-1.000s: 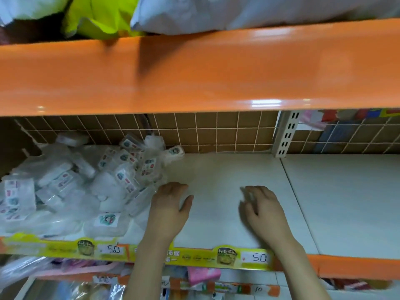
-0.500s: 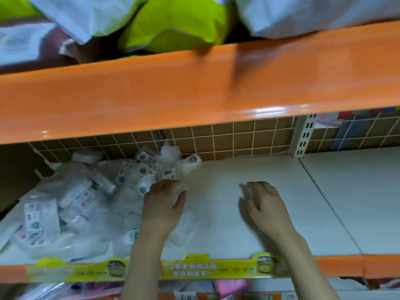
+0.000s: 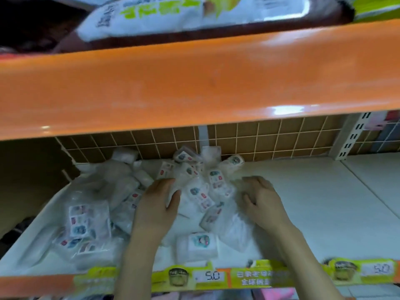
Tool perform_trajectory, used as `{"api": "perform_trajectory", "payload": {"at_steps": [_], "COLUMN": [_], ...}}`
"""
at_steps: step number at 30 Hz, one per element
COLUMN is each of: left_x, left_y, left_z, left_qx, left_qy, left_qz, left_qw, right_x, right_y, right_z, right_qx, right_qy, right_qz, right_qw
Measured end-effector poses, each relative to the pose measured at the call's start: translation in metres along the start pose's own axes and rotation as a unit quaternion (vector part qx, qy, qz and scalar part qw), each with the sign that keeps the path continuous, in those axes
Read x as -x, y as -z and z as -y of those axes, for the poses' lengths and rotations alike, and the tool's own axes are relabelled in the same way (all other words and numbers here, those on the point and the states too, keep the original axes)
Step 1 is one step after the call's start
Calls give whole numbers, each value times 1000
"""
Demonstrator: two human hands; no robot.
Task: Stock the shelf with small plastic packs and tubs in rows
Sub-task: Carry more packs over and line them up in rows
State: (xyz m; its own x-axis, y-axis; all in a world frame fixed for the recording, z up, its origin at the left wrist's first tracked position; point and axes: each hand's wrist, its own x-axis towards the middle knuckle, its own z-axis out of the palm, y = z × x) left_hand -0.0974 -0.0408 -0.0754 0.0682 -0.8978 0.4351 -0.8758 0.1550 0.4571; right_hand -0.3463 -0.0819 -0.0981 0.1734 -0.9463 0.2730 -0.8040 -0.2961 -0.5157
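Observation:
A loose heap of small clear plastic packs with colourful labels lies on the white shelf board, against the tiled back wall. My left hand rests against the heap's left side, thumb spread toward the packs. On the heap's right side, my right hand touches crinkled clear plastic with bent fingers. The clump of packs sits between both hands. One labelled pack lies flat near the front edge. A larger bundle of packs lies at the front left.
The orange upper shelf hangs low overhead, with white and green bags on it. A slotted metal upright stands at the back right. A yellow price strip runs along the front edge. Bare board lies right of my hands.
My right hand has moved left from the bare board to the heap. My left hand reached further into the packs. The view tilted and moved closer.

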Motion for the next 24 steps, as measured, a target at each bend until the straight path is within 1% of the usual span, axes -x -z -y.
{"api": "perform_trajectory", "payload": {"at_steps": [2, 5, 7, 9, 10, 12, 18, 21, 24], "left_x": [5, 10, 13, 14, 16, 19, 20, 20, 20], "left_y": [4, 8, 10, 12, 13, 14, 16, 14, 11], "left_z": [8, 16, 18, 19, 19, 21, 20, 18, 18], "left_qx": [8, 21, 25, 30, 34, 43, 50, 40, 35], "left_qy": [-5, -1, -6, -6, -5, -8, -5, -18, -14], "left_qz": [3, 4, 4, 4, 4, 1, 2, 2, 13], "left_qw": [1000, 1000, 1000, 1000, 999, 999, 999, 999, 999], "right_x": [-16, -46, -61, -71, -74, -80, -91, -93, -87], "right_y": [3, 7, 7, 5, 4, 2, 3, 3, 8], "right_z": [10, 21, 28, 34, 36, 38, 41, 35, 28], "right_qx": [24, 85, 77, 61, 64, 93, 105, 125, 73], "right_qy": [27, 80, 99, 92, 89, 85, 76, 85, 56], "right_qz": [-8, 44, 126, 239, 282, 321, 330, 300, 248], "right_qw": [999, 992, 984, 965, 953, 939, 935, 942, 964]}}
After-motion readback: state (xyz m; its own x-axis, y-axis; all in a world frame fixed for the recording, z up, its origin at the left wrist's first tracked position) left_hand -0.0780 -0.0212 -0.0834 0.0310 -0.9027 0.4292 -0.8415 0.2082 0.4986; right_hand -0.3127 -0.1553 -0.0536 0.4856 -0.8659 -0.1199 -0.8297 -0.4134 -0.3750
